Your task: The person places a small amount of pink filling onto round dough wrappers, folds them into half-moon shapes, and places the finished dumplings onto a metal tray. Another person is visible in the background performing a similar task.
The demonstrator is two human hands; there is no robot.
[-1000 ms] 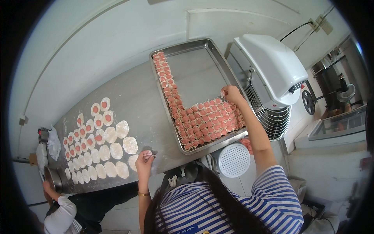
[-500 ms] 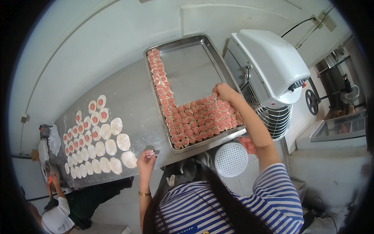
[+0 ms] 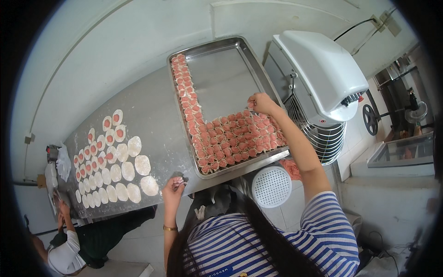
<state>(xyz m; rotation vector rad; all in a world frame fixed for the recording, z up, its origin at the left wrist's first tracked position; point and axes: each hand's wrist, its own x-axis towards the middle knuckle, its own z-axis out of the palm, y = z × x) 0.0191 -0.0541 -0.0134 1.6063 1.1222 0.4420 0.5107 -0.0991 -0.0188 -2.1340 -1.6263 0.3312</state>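
A large metal tray [image 3: 266, 82] holds rows of small open-topped dumplings [image 3: 226, 138] with pink filling, along its left side and across its near part. My right hand [image 3: 263, 103] reaches over the tray at the far edge of these rows. Its fingers pinch a dumpling [image 3: 250, 106], mostly covered by them. Near the table's front edge, left of the tray, my left hand [image 3: 174, 186] is closed, its fingertips whitened. A small dark thing shows at its fingers, too small to name. Left of it lie round dough wrappers [image 3: 149, 185], several with pink filling on top.
The tray rests on a floured metal table [image 3: 157, 120]. A white mixer [image 3: 318, 74] with a wire guard stands to the right. Below the tray's front edge is a white perforated stool [image 3: 271, 187]. Another person [image 3: 69, 251] works at the table's far left end.
My right hand has shifted slightly left and away from me along the edge of the dumpling rows. The left hand stays closed in nearly the same place. The view has tilted a little.
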